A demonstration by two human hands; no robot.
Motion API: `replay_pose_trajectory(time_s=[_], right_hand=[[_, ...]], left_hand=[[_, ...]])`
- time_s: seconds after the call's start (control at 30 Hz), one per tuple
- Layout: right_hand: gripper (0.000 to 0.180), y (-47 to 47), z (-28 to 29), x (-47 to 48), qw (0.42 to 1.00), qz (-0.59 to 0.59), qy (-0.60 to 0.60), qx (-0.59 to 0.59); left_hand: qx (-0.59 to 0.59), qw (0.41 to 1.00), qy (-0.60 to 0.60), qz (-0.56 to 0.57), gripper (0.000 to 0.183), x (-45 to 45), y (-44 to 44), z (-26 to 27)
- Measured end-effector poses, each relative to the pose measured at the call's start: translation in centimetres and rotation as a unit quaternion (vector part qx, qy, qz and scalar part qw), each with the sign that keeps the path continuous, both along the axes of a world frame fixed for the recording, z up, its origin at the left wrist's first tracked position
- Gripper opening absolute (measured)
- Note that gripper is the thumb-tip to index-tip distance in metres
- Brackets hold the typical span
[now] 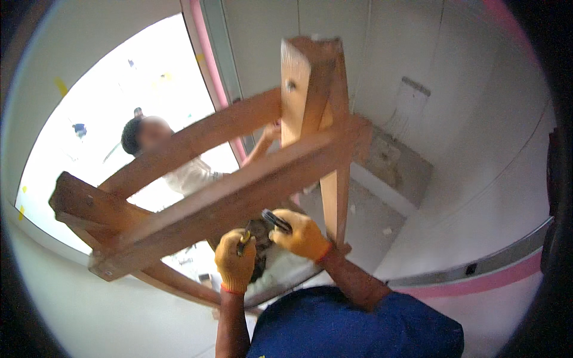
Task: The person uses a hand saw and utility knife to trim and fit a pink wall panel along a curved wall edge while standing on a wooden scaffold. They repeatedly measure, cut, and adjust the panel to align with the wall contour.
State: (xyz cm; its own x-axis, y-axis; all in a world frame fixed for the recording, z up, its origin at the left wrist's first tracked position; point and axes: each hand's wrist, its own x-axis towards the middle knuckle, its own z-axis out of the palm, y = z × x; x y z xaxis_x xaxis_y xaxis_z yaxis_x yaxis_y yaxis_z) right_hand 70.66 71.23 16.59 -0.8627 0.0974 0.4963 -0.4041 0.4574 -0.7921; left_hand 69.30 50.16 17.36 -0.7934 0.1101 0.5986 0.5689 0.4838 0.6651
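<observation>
My left hand (234, 258), in a yellow knit glove with a red cuff, is closed around a small tool with a yellow-and-black handle (244, 241). Level with it on the right, my right hand (301, 236) wears a matching glove and grips a dark tool (276, 220). Blur and my fingers hide what kind each tool is. Just beyond both hands a thick wooden beam (224, 199) crosses diagonally. It belongs to a brown wooden frame whose upright post (296, 94) bears a dark bolt or hole near its top.
Behind the frame, another person (192, 176) has a hand by the post. A second rail (197, 141) and a dark end block (85, 197) lie to the left. Light wall panels (470, 147) stand at right, over a grey floor (371, 215). A bright opening (103, 85) is at left.
</observation>
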Motion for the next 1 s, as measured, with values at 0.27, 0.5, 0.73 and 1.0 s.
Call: replay_pose_trajectory(time_s=[0.27,0.5,0.73,1.0], right_hand=[[0.042,-0.5,1.0,0.9,0.982,0.013,0.040,0.185],[0.042,-1.7,-1.1,0.2,0.958,-0.010,-0.067,0.278],[0.038,-1.0,-0.6,0.7,0.994,-0.108,0.029,0.003],[0.032,-0.2,-0.3,1.8,0.985,-0.088,0.099,0.112]], left_hand=[[0.032,0.997,0.015,-0.075,0.031,5.3,-0.1,2.9],[0.150,0.975,-0.164,-0.006,0.017,6.4,-0.2,2.8],[0.215,0.960,-0.175,-0.032,0.023,8.1,-0.6,1.7],[-0.009,0.990,-0.137,-0.044,0.028,8.4,-2.0,2.3]])
